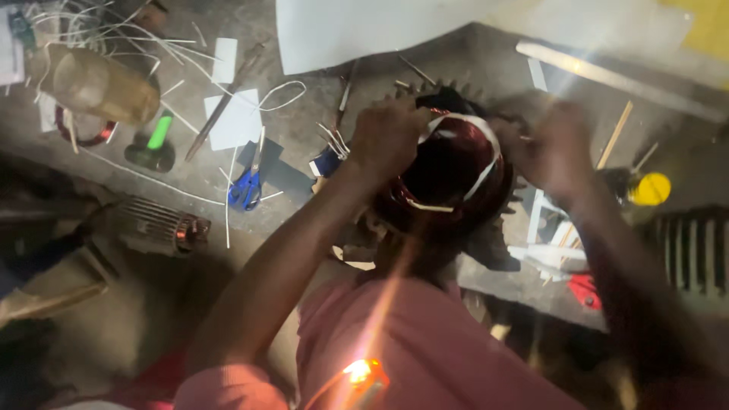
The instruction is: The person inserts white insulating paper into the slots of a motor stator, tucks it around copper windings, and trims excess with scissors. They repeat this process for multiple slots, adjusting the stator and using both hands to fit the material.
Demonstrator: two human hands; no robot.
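Pink-clothed lap (pixel 425 342) w/ small flame (pixel 358 371), left hand (pixel 387 140) gripping white strip (pixel 486 144) on copper motor winding (pixel 448 171), right hand (pixel 550 148) blurred, grip can't tell, blue scissors (pixel 247 186) nearby.

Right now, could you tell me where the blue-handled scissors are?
In the head view, the blue-handled scissors lie on the floor left of the left hand, below a white paper piece.
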